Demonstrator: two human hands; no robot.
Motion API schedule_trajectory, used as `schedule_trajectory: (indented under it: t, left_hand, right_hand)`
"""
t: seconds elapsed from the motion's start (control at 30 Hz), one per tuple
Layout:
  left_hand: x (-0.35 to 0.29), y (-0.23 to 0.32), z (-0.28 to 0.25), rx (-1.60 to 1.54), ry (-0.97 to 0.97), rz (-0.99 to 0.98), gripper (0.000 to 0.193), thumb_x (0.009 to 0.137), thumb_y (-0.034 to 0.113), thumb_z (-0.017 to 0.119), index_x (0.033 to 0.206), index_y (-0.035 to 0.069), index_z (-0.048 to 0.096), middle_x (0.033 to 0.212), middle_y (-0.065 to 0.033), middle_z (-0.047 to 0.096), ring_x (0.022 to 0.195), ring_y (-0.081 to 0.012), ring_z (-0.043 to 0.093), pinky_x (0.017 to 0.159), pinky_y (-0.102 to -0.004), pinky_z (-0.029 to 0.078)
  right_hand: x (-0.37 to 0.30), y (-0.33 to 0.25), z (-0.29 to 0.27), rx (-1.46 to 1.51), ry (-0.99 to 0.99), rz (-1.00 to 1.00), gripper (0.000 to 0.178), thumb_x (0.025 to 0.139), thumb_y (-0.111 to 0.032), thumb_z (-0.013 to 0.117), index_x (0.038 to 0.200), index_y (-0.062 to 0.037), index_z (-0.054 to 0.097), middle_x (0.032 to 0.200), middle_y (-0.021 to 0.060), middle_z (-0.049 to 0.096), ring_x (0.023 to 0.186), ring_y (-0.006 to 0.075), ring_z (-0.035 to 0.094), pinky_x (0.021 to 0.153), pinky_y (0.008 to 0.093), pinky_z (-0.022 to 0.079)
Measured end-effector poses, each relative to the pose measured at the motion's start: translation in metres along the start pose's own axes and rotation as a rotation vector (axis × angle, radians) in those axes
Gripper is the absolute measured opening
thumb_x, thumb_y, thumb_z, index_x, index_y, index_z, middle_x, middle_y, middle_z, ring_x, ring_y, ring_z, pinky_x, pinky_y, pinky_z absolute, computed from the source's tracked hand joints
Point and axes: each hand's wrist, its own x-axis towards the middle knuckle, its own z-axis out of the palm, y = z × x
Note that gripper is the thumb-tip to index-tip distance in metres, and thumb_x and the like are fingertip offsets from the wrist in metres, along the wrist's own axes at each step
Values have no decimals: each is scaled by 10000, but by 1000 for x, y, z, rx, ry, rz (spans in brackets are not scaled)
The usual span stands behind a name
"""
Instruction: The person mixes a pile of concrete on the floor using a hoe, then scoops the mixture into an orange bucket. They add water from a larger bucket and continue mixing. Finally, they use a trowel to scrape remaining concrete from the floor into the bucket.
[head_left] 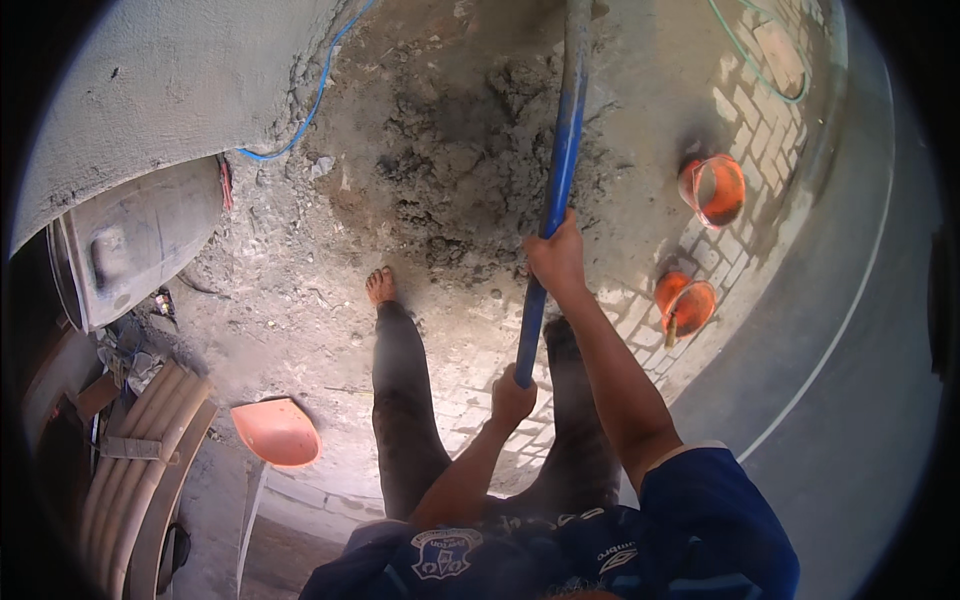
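Observation:
A long blue pole (565, 150), scuffed to grey toward its far part, runs from near my waist to the top edge of the head view. My left hand (513, 398) is closed around its near end. Further up the pole, my right hand (558, 258) also grips it with wrapped fingers. What sits at the pole's far end is cut off or too unclear to name. Left of the pole, a dark grey heap of wet, lumpy mortar (470, 150) spreads over the ground. My bare foot (380, 286) stands at its near side.
Two orange buckets (728, 192) (695, 307) stand at right beside paving and a road (830, 420). An orange scoop-shaped blade (277, 432), a grey drum (150, 240) and stacked curved boards (150, 450) are at left. A blue hose (322, 85) follows the wall; a green hose (745, 60) curls far right.

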Motion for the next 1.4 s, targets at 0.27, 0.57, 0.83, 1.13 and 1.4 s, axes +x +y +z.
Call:
schedule_trajectory:
  t: [0.27,0.57,0.83,1.13,1.4]
  left_hand:
    - [112,160,-15,-138,-17,1,262,730,61,655,965,-32,582,784,-173,661,728,-343,675,658,-421,526]
    - [1,115,-50,-451,-293,-365,132,747,25,625,831,35,524,610,-45,534,447,-150,520,401,-324,404]
    - [-95,6,-87,-78,-265,-238,238,724,111,658,917,-13,597,710,-132,643,636,-298,646,641,-417,526]
    - [-204,-43,-178,324,-222,-198,256,728,170,663,952,45,660,828,-198,693,849,-406,670,801,-464,522]
    - [-214,-15,-252,289,-302,-227,256,740,146,658,969,31,667,853,-223,698,862,-408,679,796,-468,531]
  right_hand:
    - [181,-97,-7,-158,-55,25,442,859,-87,590,1230,118,465,884,224,673,611,277,684,543,374,556]
    - [86,-33,11,-281,-151,123,520,857,-89,603,1261,183,419,887,250,677,643,291,703,567,371,575]
    - [-52,5,18,-23,-20,104,341,785,-20,614,1051,117,452,775,222,631,526,297,657,452,405,530]
    - [-220,13,16,306,-22,235,420,771,-23,599,1107,51,357,727,163,590,493,244,634,436,368,523]
    - [-232,16,50,408,-44,347,434,749,11,582,1107,62,343,754,161,562,496,246,629,435,369,533]
